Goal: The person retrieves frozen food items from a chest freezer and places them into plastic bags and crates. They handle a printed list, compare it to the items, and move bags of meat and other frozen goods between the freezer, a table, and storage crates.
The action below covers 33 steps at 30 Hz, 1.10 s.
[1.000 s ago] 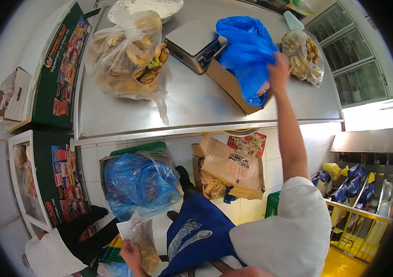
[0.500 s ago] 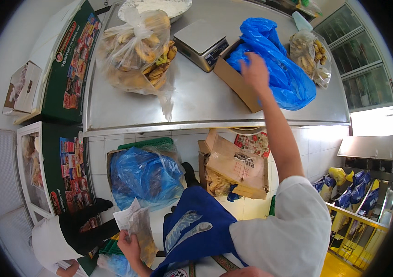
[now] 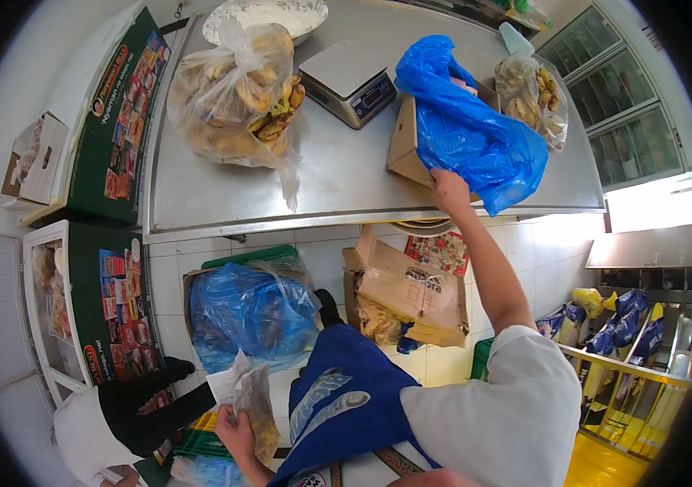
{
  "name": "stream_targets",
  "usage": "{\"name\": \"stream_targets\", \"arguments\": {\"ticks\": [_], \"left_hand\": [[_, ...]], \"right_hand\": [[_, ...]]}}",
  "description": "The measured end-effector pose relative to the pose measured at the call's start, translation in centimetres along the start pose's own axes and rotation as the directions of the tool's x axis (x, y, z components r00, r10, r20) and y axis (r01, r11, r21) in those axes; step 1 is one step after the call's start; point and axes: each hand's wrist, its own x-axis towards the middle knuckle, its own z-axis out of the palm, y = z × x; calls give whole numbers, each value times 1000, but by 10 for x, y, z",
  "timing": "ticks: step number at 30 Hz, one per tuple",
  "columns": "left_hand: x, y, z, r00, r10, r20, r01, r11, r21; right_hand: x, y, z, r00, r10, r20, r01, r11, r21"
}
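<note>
On the steel table (image 3: pixel 224 195) stands an open cardboard box (image 3: pixel 405 146) lined with a large blue plastic bag (image 3: pixel 484 134) that spills over its right and near sides. My right hand (image 3: pixel 449 191) is at the box's near corner, its fingers closed on the edge where the blue plastic hangs over; the fingertips are partly hidden. Something pale pink (image 3: pixel 464 84) shows in the bag's opening. Low on my left, my left hand (image 3: pixel 236 432) grips a clear plastic bag (image 3: pixel 255 402) with yellowish contents and a white printed paper (image 3: pixel 232 381) at its top.
A digital scale (image 3: pixel 350 85) stands left of the box. Bags of bananas (image 3: pixel 253 89) and of brownish-yellow pieces (image 3: pixel 537 97) flank them. A flour bowl (image 3: pixel 301 16) sits behind. Below are a blue-covered box (image 3: pixel 253 312) and an opened carton (image 3: pixel 411 288). Another person (image 3: pixel 90 430) is at lower left.
My right hand has moved from the top of the blue bag toward me, to the box's near corner. The box has turned, and the pink contents now show. My left hand keeps its bag.
</note>
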Motion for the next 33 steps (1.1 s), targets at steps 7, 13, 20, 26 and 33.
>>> {"name": "stream_targets", "arguments": {"ticks": [7, 13, 20, 26, 33], "left_hand": [[2, 4, 9, 999, -46, -11, 47, 994, 97], [0, 12, 20, 999, -51, 0, 51, 991, 125], [7, 46, 18, 994, -111, 12, 107, 980, 165], [-13, 28, 22, 991, -126, -54, 131, 987, 98], [-42, 11, -14, 967, -236, -94, 250, 950, 185]], "right_hand": [[76, -48, -64, 892, -308, -329, 300, 951, -78], [197, -81, 11, 712, -669, -212, 618, 741, -264], [221, 164, -17, 912, 407, -41, -409, 907, -96], [202, 254, 53, 931, 296, -213, -356, 862, -360], [250, 258, 19, 779, 598, -189, -627, 738, -250]]}}
